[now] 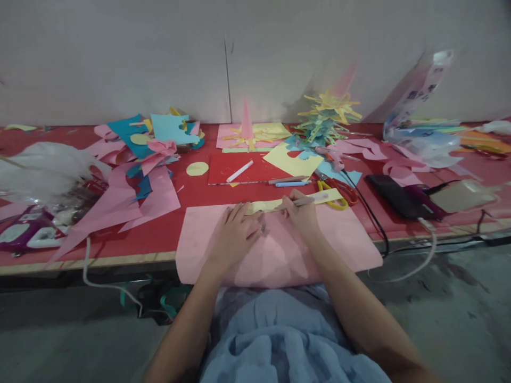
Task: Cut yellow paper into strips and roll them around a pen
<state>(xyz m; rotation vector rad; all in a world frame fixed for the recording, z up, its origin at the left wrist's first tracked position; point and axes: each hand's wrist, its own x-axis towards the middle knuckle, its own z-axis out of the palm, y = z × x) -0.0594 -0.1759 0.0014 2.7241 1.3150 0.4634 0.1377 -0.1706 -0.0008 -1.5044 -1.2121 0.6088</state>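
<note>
A large pink sheet of paper (pixel 275 260) lies over the table's front edge, close to my body. Across its far edge runs a narrow pale yellow paper strip (pixel 333 195). My left hand (pixel 236 232) rests flat with fingers spread, their tips at the strip's left end. In my right hand (pixel 299 213) a pen (pixel 305 200) is pinched, its tip down near the strip. Just past the strip's right end lie scissors with yellow and red handles (pixel 348 192).
Beyond the strip are a red board (pixel 223 169) with a white pen (pixel 240 171), and a blue pen (pixel 293 184). Paper scraps (pixel 149 189) and a plastic bag (pixel 43 170) crowd the left. A pink glue gun (pixel 334 158), paper tree (pixel 329 119) and black phone (pixel 393 196) stand right.
</note>
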